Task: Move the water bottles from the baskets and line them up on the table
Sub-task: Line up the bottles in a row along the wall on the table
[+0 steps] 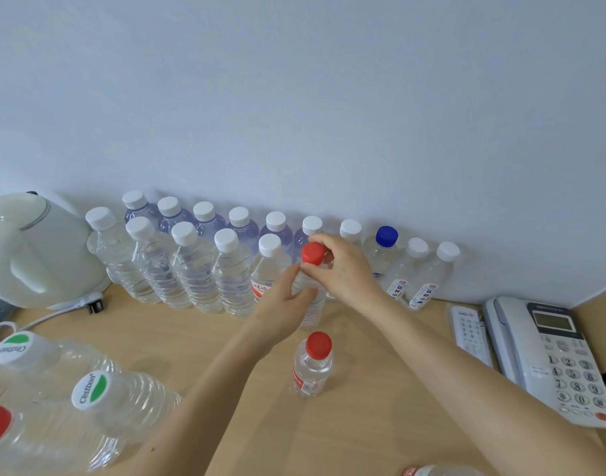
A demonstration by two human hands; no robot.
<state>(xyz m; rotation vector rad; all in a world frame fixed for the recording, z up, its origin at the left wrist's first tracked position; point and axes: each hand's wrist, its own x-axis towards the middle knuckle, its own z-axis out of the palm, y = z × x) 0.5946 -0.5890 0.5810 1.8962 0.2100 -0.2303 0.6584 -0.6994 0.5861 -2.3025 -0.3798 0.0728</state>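
Two rows of clear water bottles stand along the wall, most with white caps [226, 239] and one with a blue cap [386, 235]. My right hand [342, 269] pinches the red cap of a bottle [313, 253] at the right end of the front row. My left hand [282, 300] wraps around that bottle's body [310, 314]. A second, small red-capped bottle [313, 365] stands alone on the wooden table [198, 341], nearer to me. Large bottles with green-and-white caps [90, 389] lie at the lower left.
A pale green kettle [37, 249] with its cord and plug stands at the far left. A grey desk phone [555, 355] and a white remote [469, 333] sit at the right. Another bottle's top [432, 471] shows at the bottom edge.
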